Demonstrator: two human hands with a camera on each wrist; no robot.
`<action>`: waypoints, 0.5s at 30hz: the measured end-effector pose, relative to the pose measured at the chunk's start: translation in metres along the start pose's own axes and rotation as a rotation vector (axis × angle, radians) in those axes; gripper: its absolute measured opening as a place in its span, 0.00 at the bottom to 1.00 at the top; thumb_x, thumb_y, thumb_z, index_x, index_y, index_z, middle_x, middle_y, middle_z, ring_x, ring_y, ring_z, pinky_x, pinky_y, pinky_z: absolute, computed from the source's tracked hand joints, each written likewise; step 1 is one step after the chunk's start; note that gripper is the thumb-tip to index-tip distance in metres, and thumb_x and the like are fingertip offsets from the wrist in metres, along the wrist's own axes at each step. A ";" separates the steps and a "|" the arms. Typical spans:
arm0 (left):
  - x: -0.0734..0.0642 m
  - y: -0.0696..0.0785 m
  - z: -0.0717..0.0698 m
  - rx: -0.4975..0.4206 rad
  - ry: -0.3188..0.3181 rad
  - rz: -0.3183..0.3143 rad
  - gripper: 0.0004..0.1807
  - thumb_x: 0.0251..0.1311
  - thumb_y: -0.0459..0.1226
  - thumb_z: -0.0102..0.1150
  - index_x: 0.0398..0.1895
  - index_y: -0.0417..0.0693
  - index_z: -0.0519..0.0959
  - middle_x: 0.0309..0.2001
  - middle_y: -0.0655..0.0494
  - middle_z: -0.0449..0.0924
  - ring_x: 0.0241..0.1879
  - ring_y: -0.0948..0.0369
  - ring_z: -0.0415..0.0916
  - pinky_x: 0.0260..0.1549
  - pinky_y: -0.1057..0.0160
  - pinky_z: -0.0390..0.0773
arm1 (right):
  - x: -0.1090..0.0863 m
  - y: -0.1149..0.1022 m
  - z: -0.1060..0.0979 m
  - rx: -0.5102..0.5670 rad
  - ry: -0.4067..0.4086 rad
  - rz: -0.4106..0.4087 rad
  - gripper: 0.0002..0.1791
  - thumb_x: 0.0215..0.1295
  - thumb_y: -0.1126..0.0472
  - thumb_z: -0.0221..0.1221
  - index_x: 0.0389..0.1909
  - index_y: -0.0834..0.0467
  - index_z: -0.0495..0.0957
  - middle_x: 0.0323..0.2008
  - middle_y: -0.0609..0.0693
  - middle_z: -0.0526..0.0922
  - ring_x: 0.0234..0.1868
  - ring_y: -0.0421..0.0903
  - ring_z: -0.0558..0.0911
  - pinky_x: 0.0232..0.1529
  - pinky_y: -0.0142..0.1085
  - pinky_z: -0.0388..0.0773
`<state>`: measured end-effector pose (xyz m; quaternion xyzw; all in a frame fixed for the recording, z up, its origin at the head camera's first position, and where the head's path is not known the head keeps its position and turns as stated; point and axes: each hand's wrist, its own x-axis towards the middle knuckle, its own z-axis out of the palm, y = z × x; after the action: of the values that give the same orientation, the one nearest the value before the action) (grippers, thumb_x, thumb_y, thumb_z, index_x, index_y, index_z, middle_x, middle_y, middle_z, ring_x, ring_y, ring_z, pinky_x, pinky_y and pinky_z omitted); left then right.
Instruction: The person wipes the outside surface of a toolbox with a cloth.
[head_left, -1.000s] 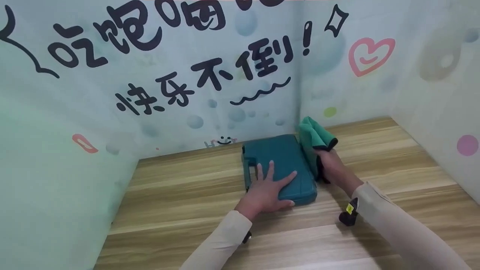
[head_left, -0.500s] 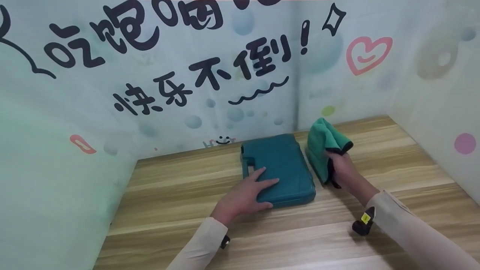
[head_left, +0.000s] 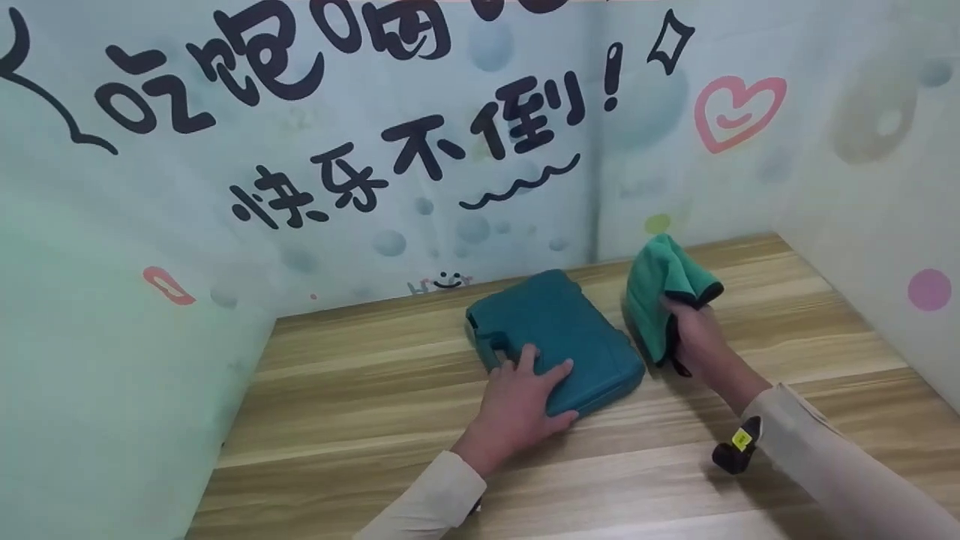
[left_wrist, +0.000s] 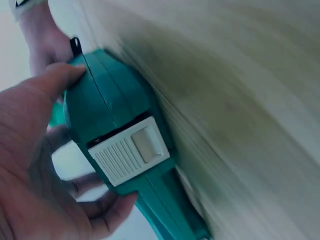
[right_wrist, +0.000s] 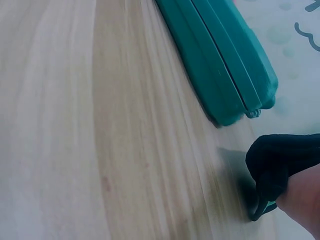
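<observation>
A teal hard plastic case [head_left: 555,315] with a carrying handle lies flat and slanted on the wooden tabletop. My left hand [head_left: 514,405] grips its near left part, fingers over the top by the handle, thumb at the near edge. In the left wrist view, a pale ribbed latch [left_wrist: 131,150] shows on the case's side between thumb and curled fingers. Just right of the case, my right hand [head_left: 703,337] holds a folded green cloth [head_left: 654,292] with black edging, bunched upward. The right wrist view catches only the cloth's dark edge [right_wrist: 280,155] and part of the hand.
Behind the tabletop [head_left: 337,375] rises a pale printed wall [head_left: 360,255] with dark lettering, close to the case's far end. Further side walls stand at left [head_left: 97,337] and right [head_left: 862,225]. A small black device [head_left: 735,450] hangs at the right cuff.
The case has turned counterclockwise, its far end swinging left. My left hand shifted left, then back onto the case. My right hand has carried the cloth rightward, away from the case's side.
</observation>
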<state>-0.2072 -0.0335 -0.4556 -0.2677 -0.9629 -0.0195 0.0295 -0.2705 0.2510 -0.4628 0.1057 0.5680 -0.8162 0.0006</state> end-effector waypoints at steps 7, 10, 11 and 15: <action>0.000 0.038 0.002 0.162 0.040 -0.066 0.41 0.65 0.68 0.52 0.76 0.61 0.67 0.66 0.38 0.65 0.45 0.43 0.78 0.49 0.47 0.78 | 0.002 0.001 0.003 -0.071 0.005 -0.039 0.21 0.74 0.57 0.60 0.58 0.57 0.62 0.62 0.50 0.62 0.66 0.47 0.61 0.70 0.42 0.55; 0.000 0.049 0.000 0.173 0.004 -0.082 0.42 0.65 0.69 0.51 0.77 0.58 0.66 0.66 0.38 0.64 0.46 0.44 0.78 0.48 0.50 0.79 | 0.002 0.001 0.005 -0.086 0.027 -0.030 0.25 0.73 0.56 0.60 0.63 0.59 0.60 0.65 0.51 0.61 0.68 0.47 0.60 0.71 0.42 0.54; 0.000 0.050 -0.002 0.169 -0.021 -0.085 0.43 0.65 0.69 0.51 0.77 0.58 0.65 0.67 0.39 0.64 0.48 0.44 0.78 0.48 0.50 0.79 | 0.001 0.001 0.006 -0.091 0.034 -0.028 0.27 0.73 0.56 0.60 0.64 0.60 0.60 0.66 0.51 0.61 0.69 0.47 0.60 0.71 0.42 0.53; -0.004 0.045 -0.013 0.088 -0.137 -0.039 0.45 0.65 0.65 0.56 0.79 0.54 0.62 0.68 0.39 0.60 0.52 0.45 0.76 0.49 0.52 0.79 | 0.001 0.002 0.008 -0.098 0.030 -0.025 0.30 0.74 0.56 0.59 0.67 0.60 0.57 0.67 0.51 0.60 0.70 0.47 0.59 0.72 0.43 0.53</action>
<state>-0.1803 0.0021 -0.4423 -0.2479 -0.9676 0.0408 -0.0252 -0.2723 0.2434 -0.4621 0.1105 0.6084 -0.7858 -0.0129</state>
